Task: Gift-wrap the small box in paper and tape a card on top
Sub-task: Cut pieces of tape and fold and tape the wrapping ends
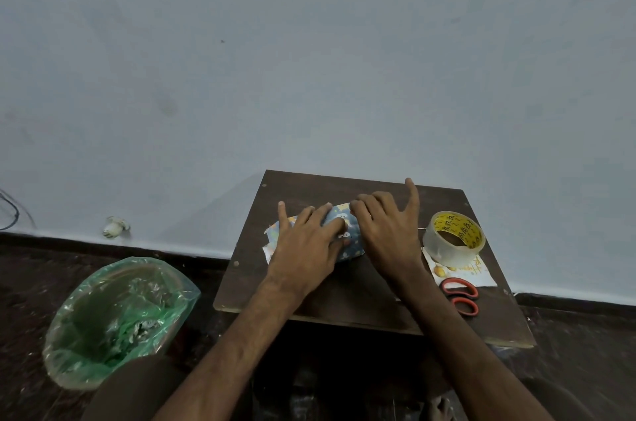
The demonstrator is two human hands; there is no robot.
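Note:
A small box wrapped in blue patterned paper [351,241] lies on a dark wooden board [344,296]. My left hand [306,241] lies flat over the box's left part, fingers spread and pressing the paper down. My right hand [385,231] presses on the box's right end, its fingers bent onto the paper and its little finger sticking up. Most of the box is hidden under both hands. A white card [481,274] with yellow print lies at the right, partly under a roll of clear tape [453,238].
Orange-handled scissors [461,296] lie near the board's right front. A bin lined with a green plastic bag [117,317] stands on the dark floor at the left. A pale wall rises right behind the board. A small white object [115,226] sits by the wall's base.

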